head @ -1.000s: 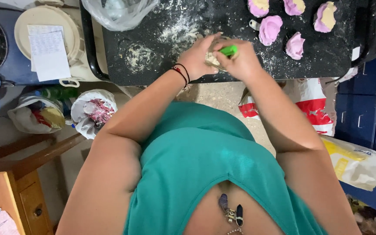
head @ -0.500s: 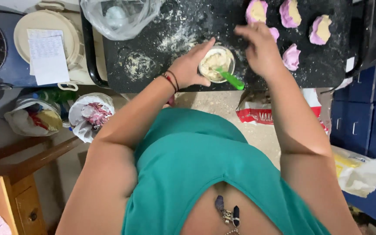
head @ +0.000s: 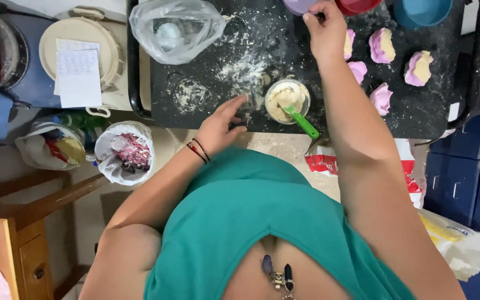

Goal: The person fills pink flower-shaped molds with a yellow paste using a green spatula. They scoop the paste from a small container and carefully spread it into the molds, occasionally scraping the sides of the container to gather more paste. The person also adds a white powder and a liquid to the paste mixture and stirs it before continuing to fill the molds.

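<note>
My left hand (head: 222,123) rests flat on the front edge of the floury black worktop (head: 418,114), fingers apart, holding nothing. Just to its right stands a small glass cup of pale filling (head: 285,99) with a green spoon (head: 302,122) in it. My right hand (head: 324,30) reaches to the far side of the worktop, fingers pinched by a lilac bowl (head: 300,5) and a red bowl (head: 358,5); what it grips is hidden. Several pink dough pieces with pale filling (head: 383,45) lie to the right of my right arm.
A clear plastic bag (head: 178,29) lies at the worktop's far left. A blue bowl (head: 422,11) sits at the far right. A cream lidded pot with a paper note (head: 79,53) and bags of scraps (head: 124,151) stand left; flour bags (head: 454,244) lie on the floor right.
My right hand has let go near the cup and reached farther away to the bowls. My left hand has released the cup and now lies flat beside it.
</note>
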